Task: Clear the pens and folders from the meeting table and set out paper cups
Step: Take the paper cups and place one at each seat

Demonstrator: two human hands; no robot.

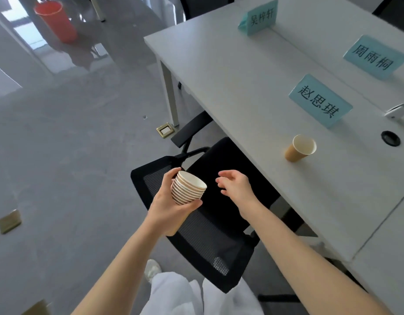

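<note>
My left hand [168, 206] grips a stack of several nested paper cups [188, 188], brown outside and white inside, held over the black chair. A short gap to its right, my right hand [236, 186] hovers with loosely curled fingers and holds nothing. One brown paper cup [300, 148] stands alone on the white meeting table [230, 76], in front of the nearest teal name card [320, 100]. No pens or folders are in view.
A black mesh office chair [205, 235] is tucked at the table edge below my hands. Two more teal name cards [376, 56] [260, 17] stand farther along the table. A white device [397, 111] and a cable hole [390, 138] lie at right. A red bin [56, 20] stands on the grey floor.
</note>
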